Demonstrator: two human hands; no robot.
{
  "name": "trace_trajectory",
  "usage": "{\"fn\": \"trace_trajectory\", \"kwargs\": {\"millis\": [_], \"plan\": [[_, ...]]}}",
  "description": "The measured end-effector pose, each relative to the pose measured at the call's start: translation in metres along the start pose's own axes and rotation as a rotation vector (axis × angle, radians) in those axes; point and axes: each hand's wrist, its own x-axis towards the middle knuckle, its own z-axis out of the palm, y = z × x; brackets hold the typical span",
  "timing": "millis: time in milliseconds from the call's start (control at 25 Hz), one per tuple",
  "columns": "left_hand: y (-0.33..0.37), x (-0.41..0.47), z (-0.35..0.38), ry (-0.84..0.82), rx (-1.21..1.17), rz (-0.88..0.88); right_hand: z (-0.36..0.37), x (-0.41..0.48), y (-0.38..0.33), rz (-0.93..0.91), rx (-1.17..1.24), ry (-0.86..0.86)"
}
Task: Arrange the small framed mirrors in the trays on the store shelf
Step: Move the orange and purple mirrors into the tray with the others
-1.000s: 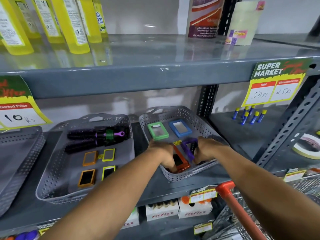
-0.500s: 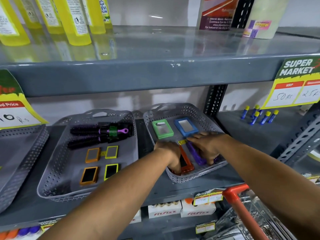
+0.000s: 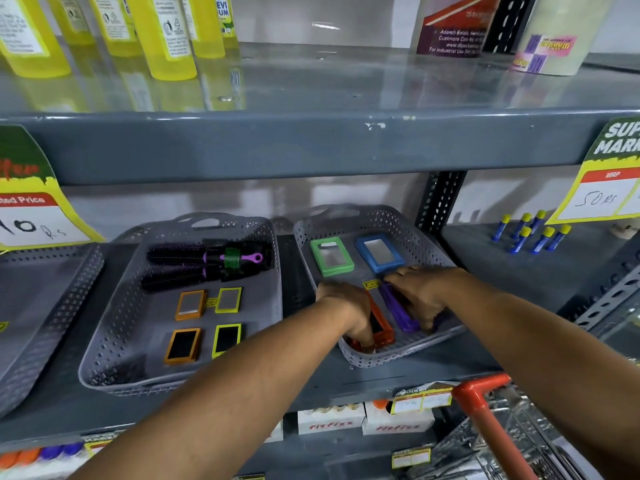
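Left hand [image 3: 349,311]: grip closed around orange mirror [image 3: 381,327]
Right hand [image 3: 420,296]: grip pressing on purple mirror [image 3: 398,311]
Right tray [image 3: 398,355]: green mirror [image 3: 331,256], blue mirror [image 3: 380,252] at back

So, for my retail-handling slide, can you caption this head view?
Both hands set mirrors in the right tray: left hand on the orange mirror, right hand on the purple mirror.

Both forearms are bare from the frame edge to the wrist, with no sleeve in view. The left hand [image 3: 349,306] and right hand [image 3: 420,292] wear no gloves. No watch or bracelet shows at either wrist.
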Motion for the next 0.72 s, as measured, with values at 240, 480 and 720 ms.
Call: {"fn": "trace_trajectory", "kwargs": {"millis": [240, 480, 720], "plan": [[-0.004, -0.003, -0.002, -0.01, 0.008, 0.022, 0.003, 0.004, 0.0, -0.005, -0.014, 0.005], [-0.002, -0.002, -0.004, -0.031, 0.027, 0.011, 0.008, 0.005, 0.004, -0.005, 0.014, 0.007], [-0.005, -0.004, -0.007, -0.047, 0.082, 0.026, 0.0, -0.006, 0.014, 0.076, 0.38, -0.04]]}}
